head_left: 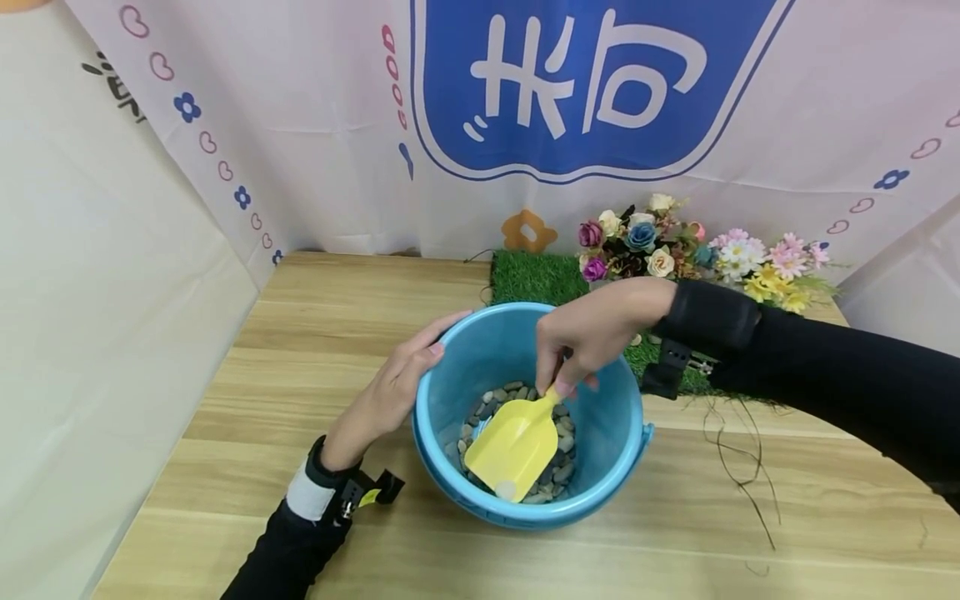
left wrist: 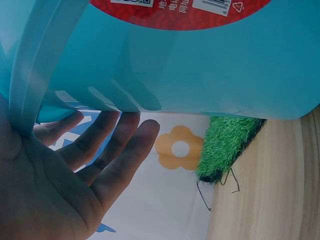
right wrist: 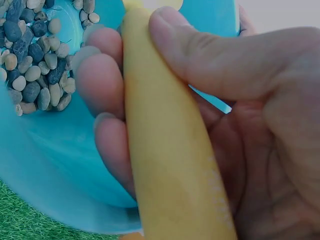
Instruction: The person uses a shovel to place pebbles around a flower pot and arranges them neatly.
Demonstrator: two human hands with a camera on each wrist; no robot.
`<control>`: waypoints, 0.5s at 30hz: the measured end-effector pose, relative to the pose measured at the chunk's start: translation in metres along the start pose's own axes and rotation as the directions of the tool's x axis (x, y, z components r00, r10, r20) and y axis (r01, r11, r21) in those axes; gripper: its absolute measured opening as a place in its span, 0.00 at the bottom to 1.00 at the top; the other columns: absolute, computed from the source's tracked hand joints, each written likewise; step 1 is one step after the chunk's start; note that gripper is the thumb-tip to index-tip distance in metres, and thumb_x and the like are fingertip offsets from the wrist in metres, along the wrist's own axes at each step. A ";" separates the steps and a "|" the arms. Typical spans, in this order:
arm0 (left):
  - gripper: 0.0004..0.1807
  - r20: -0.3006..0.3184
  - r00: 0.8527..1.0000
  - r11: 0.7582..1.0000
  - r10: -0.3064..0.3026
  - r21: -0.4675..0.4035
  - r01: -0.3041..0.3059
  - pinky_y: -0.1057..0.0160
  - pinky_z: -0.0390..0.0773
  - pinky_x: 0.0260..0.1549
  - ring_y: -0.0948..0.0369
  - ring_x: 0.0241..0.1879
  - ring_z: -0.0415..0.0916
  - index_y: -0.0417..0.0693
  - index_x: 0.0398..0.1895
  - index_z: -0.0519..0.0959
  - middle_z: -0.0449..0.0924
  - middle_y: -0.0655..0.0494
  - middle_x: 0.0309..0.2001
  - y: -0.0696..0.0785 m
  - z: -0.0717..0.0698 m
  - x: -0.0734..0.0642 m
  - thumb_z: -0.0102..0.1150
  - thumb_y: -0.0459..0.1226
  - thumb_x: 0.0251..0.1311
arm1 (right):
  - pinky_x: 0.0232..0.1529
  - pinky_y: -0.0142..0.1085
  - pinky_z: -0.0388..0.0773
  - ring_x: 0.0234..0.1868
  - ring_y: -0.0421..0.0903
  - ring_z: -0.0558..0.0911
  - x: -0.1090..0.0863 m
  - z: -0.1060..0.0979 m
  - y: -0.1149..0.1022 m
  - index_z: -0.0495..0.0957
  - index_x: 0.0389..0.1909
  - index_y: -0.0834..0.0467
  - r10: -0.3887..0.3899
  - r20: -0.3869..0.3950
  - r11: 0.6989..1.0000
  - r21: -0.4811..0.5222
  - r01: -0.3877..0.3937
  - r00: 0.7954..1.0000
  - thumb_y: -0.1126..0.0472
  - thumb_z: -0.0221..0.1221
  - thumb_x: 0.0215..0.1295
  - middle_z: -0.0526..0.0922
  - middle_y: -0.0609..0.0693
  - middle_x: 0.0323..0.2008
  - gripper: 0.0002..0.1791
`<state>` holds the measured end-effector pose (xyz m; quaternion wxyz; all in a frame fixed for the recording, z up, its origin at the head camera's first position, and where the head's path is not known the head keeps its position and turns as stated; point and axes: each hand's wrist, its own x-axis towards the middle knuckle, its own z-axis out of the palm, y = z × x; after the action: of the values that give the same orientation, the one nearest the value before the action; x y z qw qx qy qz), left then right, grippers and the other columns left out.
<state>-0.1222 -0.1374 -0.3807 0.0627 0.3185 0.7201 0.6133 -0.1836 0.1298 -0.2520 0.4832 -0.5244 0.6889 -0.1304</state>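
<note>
A blue bucket (head_left: 630, 400) stands on the wooden table, with grey and tan pebbles (head_left: 564, 442) at its bottom. My right hand (head_left: 588, 329) reaches over the rim and grips the handle of a yellow toy shovel (head_left: 517, 442). The shovel's blade lies tilted above the pebbles, a pale round spot near its front edge. In the right wrist view, fingers and thumb wrap the yellow handle (right wrist: 165, 125). My left hand (head_left: 401, 379) rests against the bucket's left side at the rim. Its fingers (left wrist: 127, 167) extend along the outer wall in the left wrist view.
Artificial grass (head_left: 536, 277) lies behind the bucket, with artificial flowers (head_left: 660, 242) at the back right. Thin dark strands (head_left: 738, 475) are on the table (head_left: 285, 358) to the right. A printed cloth (head_left: 322, 150) hangs behind.
</note>
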 end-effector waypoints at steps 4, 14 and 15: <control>0.28 0.003 1.000 1.000 0.002 0.000 -0.002 0.47 0.85 0.42 0.42 0.61 0.74 0.41 0.78 0.59 0.66 0.41 0.71 0.001 0.000 0.000 0.30 0.37 0.80 | 0.34 0.38 0.83 0.28 0.49 0.81 -0.005 0.002 -0.002 0.86 0.33 0.52 -0.003 0.000 1.000 0.028 0.003 1.000 0.65 0.55 0.78 0.80 0.41 0.27 0.14; 0.28 0.008 1.000 1.000 0.007 -0.007 -0.007 0.47 0.85 0.42 0.40 0.60 0.75 0.40 0.78 0.59 0.67 0.38 0.70 0.002 0.000 0.000 0.31 0.37 0.79 | 0.36 0.45 0.84 0.29 0.46 0.80 -0.014 0.003 -0.003 0.87 0.37 0.52 -0.015 -0.006 0.996 0.091 0.016 1.000 0.66 0.54 0.78 0.81 0.41 0.29 0.14; 0.28 0.008 1.000 1.000 0.006 -0.006 -0.006 0.47 0.85 0.43 0.40 0.60 0.75 0.40 0.78 0.59 0.67 0.38 0.70 0.002 0.000 0.000 0.31 0.37 0.79 | 0.36 0.46 0.85 0.29 0.46 0.81 -0.015 0.003 -0.003 0.87 0.38 0.52 -0.014 -0.009 0.995 0.097 0.015 1.000 0.66 0.54 0.78 0.81 0.41 0.28 0.14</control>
<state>-0.1215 -0.1378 -0.3791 0.0645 0.3230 0.7170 0.6144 -0.1800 0.1423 -0.2436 0.5043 -0.5049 0.6798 -0.1691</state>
